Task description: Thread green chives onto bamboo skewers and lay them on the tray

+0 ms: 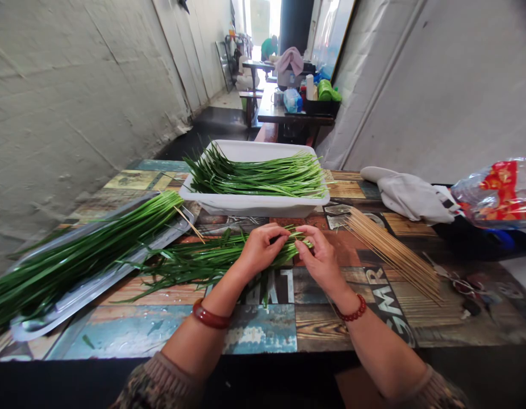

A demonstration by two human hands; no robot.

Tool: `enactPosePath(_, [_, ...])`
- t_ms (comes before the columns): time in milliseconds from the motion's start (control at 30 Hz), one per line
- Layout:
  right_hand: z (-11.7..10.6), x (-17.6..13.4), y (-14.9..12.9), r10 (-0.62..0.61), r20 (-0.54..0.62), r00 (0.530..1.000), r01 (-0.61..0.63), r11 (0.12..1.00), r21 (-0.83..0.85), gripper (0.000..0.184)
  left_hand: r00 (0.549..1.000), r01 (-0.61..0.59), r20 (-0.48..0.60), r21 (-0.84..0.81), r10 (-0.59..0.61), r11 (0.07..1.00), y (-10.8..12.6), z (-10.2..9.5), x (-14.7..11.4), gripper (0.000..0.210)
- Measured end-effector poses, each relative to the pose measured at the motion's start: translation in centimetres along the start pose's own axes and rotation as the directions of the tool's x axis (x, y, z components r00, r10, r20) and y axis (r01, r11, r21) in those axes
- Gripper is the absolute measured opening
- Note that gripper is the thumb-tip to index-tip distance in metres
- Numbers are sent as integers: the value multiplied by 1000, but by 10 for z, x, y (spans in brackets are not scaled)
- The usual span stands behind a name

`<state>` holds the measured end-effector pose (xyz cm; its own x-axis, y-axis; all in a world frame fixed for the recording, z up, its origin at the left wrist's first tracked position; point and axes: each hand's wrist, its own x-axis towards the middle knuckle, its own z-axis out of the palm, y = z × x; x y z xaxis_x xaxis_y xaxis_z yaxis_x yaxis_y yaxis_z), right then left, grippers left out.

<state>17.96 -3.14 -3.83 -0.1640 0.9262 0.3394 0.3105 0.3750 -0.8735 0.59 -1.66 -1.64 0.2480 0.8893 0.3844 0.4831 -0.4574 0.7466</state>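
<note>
Over the middle of the table my left hand [265,245] is closed, thumb against fingers, at the pale stalk ends of some garlic chives [203,257]. My right hand [320,255] faces it, its thumb and fingers pinched on the same stalk ends. The loose chives spread leftward over the tabletop, leaves to the left. Just behind the hands stands a white tub [254,208] of garlic chives [263,173]. To the left, a clear plastic tray [92,292] bears a long bunch of chives [88,250]. Wooden skewers [393,255] lie in a pile right of my right hand.
A few short sticks [190,223] rest at the tray's right edge. Scissors [453,279] lie at the right, near a grey-white cloth [410,190] and a red-printed plastic bag [501,193]. Farther back are another table [280,116] and a person in green [269,48].
</note>
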Motion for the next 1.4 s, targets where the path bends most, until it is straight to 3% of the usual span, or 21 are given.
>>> enactPosePath(400, [5, -2, 3, 37, -33, 999, -36, 999, 28, 20, 1000, 0, 28, -23, 0, 1000, 1, 1, -1, 16])
enactPosePath(633, [6, -1, 5, 46, -58, 997, -47, 999, -10, 15, 995, -19, 98, -7, 20, 1000, 2, 3, -2, 17])
enactPosePath(967, [4, 0, 4, 84, -18, 996, -84, 996, 29, 25, 991, 7, 136, 85, -18, 996, 2, 0, -1, 22])
enactPosePath(1200, [4, 3, 7, 88, -29, 996, -92, 985, -147, 23, 973, -23, 230, 124, -6, 992, 4, 0, -2, 19])
enactPosePath(1400, [3, 3, 6, 102, 1, 995, -100, 982, -162, 22, 1000, 19, 15, 248, -24, 969, -7, -6, 0, 18])
